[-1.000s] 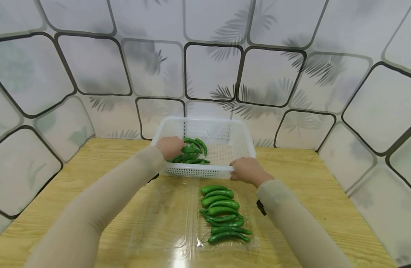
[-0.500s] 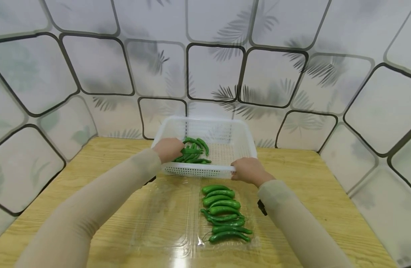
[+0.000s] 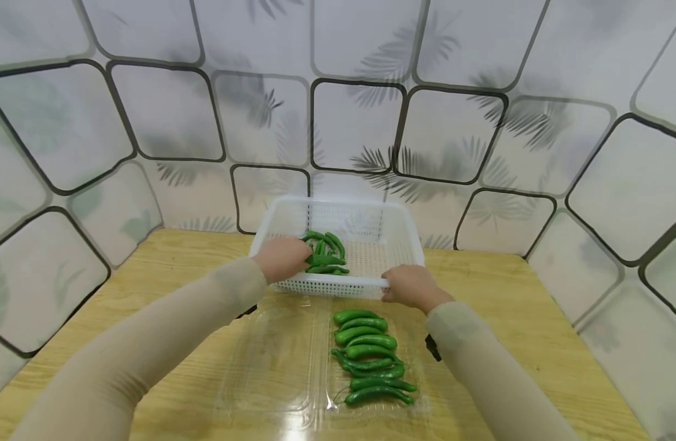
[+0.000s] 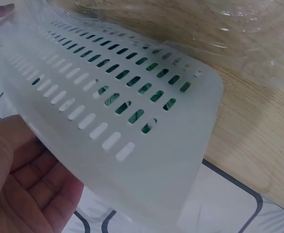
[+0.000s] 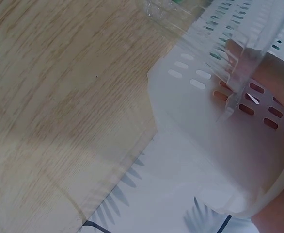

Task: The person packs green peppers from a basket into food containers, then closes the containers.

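Note:
A white perforated plastic basket (image 3: 346, 215) stands at the table's back, with several green chili peppers (image 3: 338, 244) piled in its left half. Over the front rim reaches my left hand (image 3: 285, 258), pinching one green chili pepper (image 3: 327, 260) above the pile. In the left wrist view, the left hand's (image 4: 38, 189) fingers are curled, their tips hidden behind the basket's wall. My right hand (image 3: 409, 285) grips the basket's front right rim. In front lies an open clear plastic clamshell box (image 3: 274, 370); several green chili peppers (image 3: 373, 351) form a column in its right half.
The light wooden table (image 3: 514, 343) is bounded by a patterned wall covering (image 3: 354, 122) behind and on both sides. The basket's back stands close to that covering. In the right wrist view, a clear plastic edge (image 5: 234, 92) crosses in front of my hand.
My left hand has shifted slightly right and toward me, with the pinched chili pepper moving along with it. The right hand stays on the basket's rim.

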Demonstrator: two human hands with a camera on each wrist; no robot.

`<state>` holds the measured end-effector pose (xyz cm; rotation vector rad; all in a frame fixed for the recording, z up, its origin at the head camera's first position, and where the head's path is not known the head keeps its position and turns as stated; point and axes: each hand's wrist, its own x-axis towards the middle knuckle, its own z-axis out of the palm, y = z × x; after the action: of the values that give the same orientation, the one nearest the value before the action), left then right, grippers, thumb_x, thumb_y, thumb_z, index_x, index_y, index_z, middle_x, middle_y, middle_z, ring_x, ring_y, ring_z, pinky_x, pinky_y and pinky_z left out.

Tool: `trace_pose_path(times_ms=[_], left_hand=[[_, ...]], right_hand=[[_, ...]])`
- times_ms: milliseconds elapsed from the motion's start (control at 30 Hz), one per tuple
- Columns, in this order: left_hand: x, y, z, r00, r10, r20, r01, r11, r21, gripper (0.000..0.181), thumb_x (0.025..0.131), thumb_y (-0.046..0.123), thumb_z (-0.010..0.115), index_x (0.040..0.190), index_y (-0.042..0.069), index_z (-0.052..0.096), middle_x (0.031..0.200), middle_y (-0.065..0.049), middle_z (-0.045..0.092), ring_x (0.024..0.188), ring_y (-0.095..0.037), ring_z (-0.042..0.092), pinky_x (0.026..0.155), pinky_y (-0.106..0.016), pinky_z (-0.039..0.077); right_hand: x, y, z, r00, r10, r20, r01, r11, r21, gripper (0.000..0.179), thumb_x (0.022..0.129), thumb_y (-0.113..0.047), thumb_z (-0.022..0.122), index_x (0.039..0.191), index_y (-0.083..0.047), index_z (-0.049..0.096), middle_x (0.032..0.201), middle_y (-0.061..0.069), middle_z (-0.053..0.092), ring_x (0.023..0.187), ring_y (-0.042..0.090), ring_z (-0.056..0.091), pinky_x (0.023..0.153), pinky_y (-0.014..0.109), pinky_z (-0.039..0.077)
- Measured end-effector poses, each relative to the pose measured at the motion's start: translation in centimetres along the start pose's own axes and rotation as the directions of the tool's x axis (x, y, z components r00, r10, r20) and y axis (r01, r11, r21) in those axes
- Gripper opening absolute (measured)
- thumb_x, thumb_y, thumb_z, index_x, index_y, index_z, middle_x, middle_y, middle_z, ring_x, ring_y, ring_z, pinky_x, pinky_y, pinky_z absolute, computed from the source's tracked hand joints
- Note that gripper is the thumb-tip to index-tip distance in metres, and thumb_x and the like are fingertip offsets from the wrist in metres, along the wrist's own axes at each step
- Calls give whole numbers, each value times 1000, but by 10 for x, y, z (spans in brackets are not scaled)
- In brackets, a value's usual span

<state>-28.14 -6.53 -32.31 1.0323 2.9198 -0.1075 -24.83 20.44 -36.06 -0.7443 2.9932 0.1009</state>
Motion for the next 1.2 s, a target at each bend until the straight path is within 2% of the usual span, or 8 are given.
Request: trace_pose_path(times_ms=[200,467,567,700,800,933,1200], left_hand=[[-2,4,1,1000,15,-16,-15,1000,4,14,91,19,62,79,14,60,73,3,58,64,-11,53,59,-29,43],[-5,5,2,999,17,-31,-18,1000,-19,12,91,18,62,80,14,60,73,4,57,66,-12,55,61,-30,45],[-8,4,2,999,15,-49,-16,1000,-26,6,91,18,63,88,12,63,79,2,61,72,-13,58,66,-30,48],[-11,2,3,995,4,-99,-8,999,-36,20,90,19,64,107,8,63,91,-3,66,80,-18,62,71,-33,51],[-14,1,4,988,2,-151,-8,999,-39,28,89,19,65,114,6,60,93,-5,66,79,-19,63,71,-34,51],[-20,0,4,980,12,-198,-23,998,-54,28,88,19,66,113,6,59,88,-4,66,74,-17,63,67,-33,51],[-34,3,2,976,-1,-216,-29,990,-135,23,89,19,65,106,8,55,79,0,62,63,-13,57,58,-31,47]], right_hand=[[-1,1,5,1000,0,-8,0,1000,-4,20,76,-32,76,80,-16,66,70,-6,61,58,11,52,55,33,44],[-2,1,2,1000,-1,-6,1,1000,-5,20,76,-32,77,80,-16,66,70,-5,62,60,13,55,55,34,45],[-2,2,1,1000,-2,-5,2,1000,-4,19,76,-32,77,80,-16,66,70,-5,62,59,13,55,55,34,45],[-1,2,2,1000,-4,-4,4,1000,-1,19,76,-32,77,81,-16,67,70,-5,62,59,13,55,55,34,46],[0,2,2,1000,-8,-7,8,1000,-1,19,76,-32,77,82,-15,68,71,-5,62,60,12,55,55,34,46],[1,2,2,1000,-12,-6,12,1000,-3,20,76,-32,77,83,-15,68,71,-5,62,60,12,55,55,34,46],[1,1,1,1000,-14,-1,14,1000,-6,20,76,-32,77,83,-15,68,70,-5,62,59,12,55,55,34,46]])
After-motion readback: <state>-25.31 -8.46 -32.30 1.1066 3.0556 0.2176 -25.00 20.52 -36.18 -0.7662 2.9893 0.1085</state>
